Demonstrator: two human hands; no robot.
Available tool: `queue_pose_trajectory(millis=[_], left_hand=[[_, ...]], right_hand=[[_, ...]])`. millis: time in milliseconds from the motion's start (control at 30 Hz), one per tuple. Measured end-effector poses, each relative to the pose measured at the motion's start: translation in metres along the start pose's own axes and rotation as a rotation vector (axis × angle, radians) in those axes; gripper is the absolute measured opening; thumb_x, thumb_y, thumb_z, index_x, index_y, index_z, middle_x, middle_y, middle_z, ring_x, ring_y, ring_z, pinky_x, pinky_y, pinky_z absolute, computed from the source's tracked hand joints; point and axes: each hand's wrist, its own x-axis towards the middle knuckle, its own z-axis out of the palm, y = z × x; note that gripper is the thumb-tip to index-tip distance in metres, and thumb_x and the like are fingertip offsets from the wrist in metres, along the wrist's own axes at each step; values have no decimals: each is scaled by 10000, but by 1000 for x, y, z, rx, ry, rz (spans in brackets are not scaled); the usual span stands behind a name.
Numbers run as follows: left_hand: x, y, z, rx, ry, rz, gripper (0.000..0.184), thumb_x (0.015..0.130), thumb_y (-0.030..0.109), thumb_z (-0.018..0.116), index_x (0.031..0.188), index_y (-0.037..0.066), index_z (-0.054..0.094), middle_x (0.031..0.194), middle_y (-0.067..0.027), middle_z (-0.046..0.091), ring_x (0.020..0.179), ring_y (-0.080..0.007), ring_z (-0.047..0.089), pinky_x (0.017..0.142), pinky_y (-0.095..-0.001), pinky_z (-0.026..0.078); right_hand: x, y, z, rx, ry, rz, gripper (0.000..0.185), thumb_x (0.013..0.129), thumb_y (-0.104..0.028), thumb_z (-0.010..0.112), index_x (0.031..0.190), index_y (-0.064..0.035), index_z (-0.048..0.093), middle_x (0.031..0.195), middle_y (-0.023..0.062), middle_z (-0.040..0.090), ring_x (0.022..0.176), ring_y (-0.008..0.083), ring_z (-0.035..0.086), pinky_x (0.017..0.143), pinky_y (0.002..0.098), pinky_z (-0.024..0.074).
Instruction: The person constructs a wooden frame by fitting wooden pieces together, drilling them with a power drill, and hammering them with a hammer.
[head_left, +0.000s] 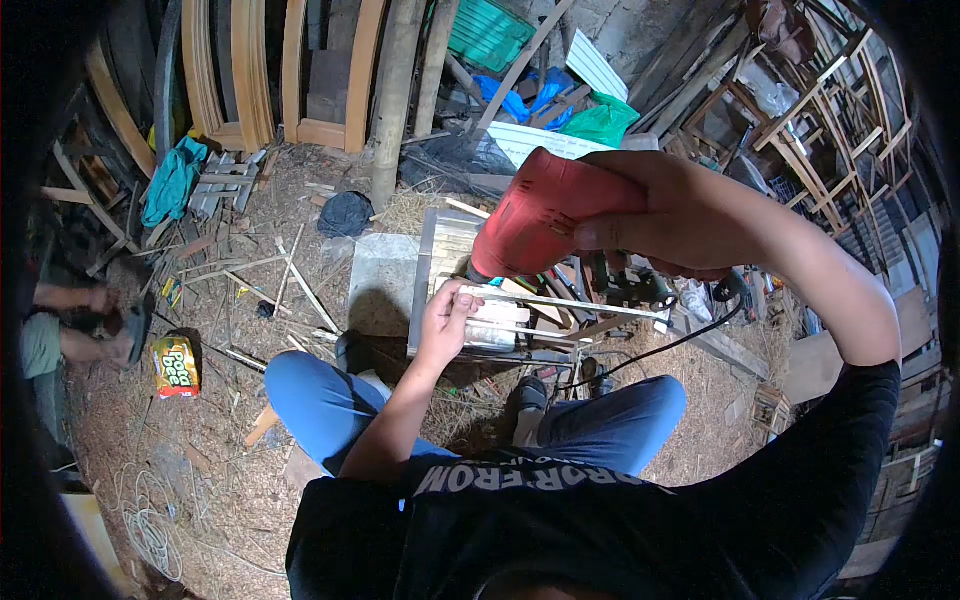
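My right hand (pixel 640 225) is wrapped round a red corded power drill (pixel 545 215), held up in front of me with its front end pointing down and to the left. A dark cord (pixel 655 355) trails from its handle. With fingers closed, my left hand (pixel 447 315) pinches the end of a thin wooden strip (pixel 560 298) just below the drill's front end. The drill's tip is mostly hidden, so I cannot tell whether it touches the wood. Beneath both hands lies a low wooden work surface (pixel 432 255) with more strips and scraps on it.
Wood offcuts (pixel 300 285) litter the ground to the left, near a yellow snack bag (pixel 176 366). Another person's leg and hand (pixel 85 325) show at the far left. Curved wooden frames (pixel 245 80) lean at the back; wooden chair frames (pixel 825 110) pile up at right. Coiled rope (pixel 152 530) lies lower left.
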Motion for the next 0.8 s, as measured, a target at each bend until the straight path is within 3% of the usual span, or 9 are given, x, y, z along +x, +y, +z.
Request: queue_pose_trajectory(millis=[267,600,800], left_hand=[[-2,2,0,1,20,-33,248,1064,223,516,1139,-8,568,937,-30,639,869,-81,575,821,-251,476],[-1,6,1,22,11,-8,237,1067,213,506,1126,-8,569,915,-26,624,858,-82,558,818,-253,468],[-1,1,-1,13,1,-5,261,1068,248,507,1100,-3,572,907,-29,621,855,-90,554,811,-254,458]], right_hand=[[-5,-11,1,20,-15,65,400,957,-293,702,1254,-58,574,766,1,665,523,47,541,445,218,415],[-3,-5,3,-64,16,-108,422,950,-309,709,1268,-67,571,749,-2,658,513,47,530,444,224,415],[-5,-9,2,-72,2,2,416,950,-319,709,1251,-63,577,763,-1,662,530,46,535,461,228,427]])
